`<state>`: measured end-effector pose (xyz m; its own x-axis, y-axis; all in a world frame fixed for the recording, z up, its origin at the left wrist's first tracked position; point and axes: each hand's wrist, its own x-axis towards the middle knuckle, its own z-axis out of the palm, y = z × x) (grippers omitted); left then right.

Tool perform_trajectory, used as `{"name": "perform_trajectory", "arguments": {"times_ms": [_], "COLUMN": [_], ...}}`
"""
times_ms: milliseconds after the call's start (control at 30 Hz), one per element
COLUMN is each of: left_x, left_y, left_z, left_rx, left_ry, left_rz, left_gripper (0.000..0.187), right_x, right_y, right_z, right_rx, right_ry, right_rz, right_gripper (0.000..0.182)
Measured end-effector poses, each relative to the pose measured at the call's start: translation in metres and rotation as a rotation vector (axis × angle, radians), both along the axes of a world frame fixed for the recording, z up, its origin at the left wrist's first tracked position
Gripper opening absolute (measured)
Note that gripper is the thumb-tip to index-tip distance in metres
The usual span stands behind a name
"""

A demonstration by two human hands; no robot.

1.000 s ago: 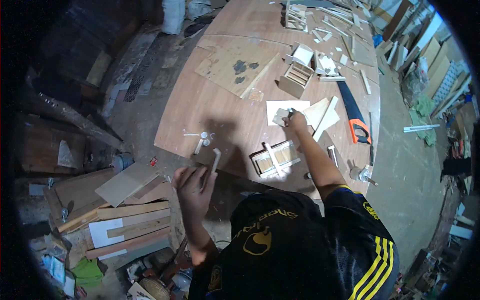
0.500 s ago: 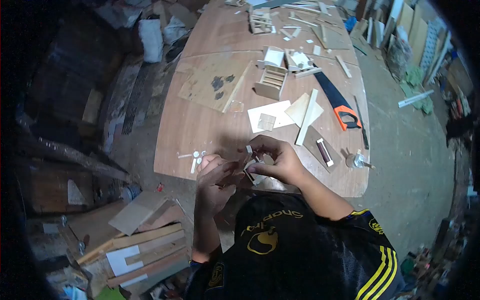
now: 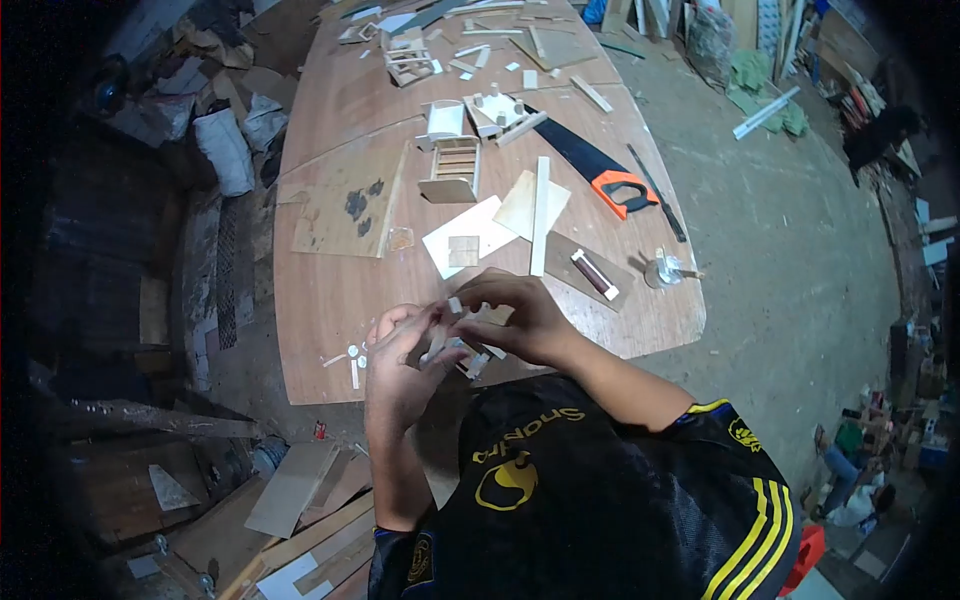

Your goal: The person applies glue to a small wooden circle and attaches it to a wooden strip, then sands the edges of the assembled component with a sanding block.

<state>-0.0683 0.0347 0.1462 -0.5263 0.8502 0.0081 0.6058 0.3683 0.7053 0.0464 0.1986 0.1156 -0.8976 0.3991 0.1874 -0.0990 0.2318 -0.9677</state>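
Near the table's front edge, my left hand (image 3: 402, 352) and my right hand (image 3: 525, 318) meet around a small pale wooden assembly (image 3: 474, 362) of thin pieces. Thumb and fingers of both hands are closed on it. A small white block end (image 3: 454, 305) shows between the fingertips. Much of the assembly is hidden by the fingers, so its exact shape cannot be made out. Left of my left hand lie small white discs and sticks (image 3: 356, 358). Beyond the hands, a small square wooden piece (image 3: 463, 251) lies on a white sheet (image 3: 480, 226).
On the table (image 3: 330, 300) are a handsaw (image 3: 620, 192), a long wooden strip (image 3: 540, 215), a dark rod with white ends (image 3: 595, 274), and a glass jar (image 3: 662, 270) at right. Miniature wooden furniture (image 3: 450, 168) and a stained board (image 3: 350, 200) stand farther back. Boards (image 3: 295, 490) lean at lower left.
The view has turned, so the table appears farther left. My left hand has come in against my right hand, and its fingers have closed on the small wooden assembly.
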Motion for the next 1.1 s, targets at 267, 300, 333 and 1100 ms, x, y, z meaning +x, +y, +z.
{"name": "perform_trajectory", "arguments": {"times_ms": [267, 300, 333, 1100], "left_x": [-0.005, -0.006, -0.006, -0.001], "left_y": [-0.004, -0.004, -0.004, 0.029], "left_z": [-0.02, -0.019, -0.018, 0.01], "left_rx": [0.126, 0.144, 0.138, 0.327], "left_ry": [0.144, 0.208, 0.21, 0.384], "left_rz": [0.097, 0.067, 0.071, -0.157], "left_gripper": [0.037, 0.037, 0.037, 0.038], "right_x": [0.006, 0.015, 0.024, 0.068], "right_y": [0.01, 0.022, 0.033, -0.001], "right_z": [-0.026, -0.028, -0.057, 0.006], "right_rx": [-0.043, -0.172, -0.198, -0.514], "right_ry": [0.104, 0.018, 0.006, -0.055], "right_rz": [0.011, 0.046, -0.084, -0.369], "right_gripper": [0.034, 0.037, 0.044, 0.061]}}
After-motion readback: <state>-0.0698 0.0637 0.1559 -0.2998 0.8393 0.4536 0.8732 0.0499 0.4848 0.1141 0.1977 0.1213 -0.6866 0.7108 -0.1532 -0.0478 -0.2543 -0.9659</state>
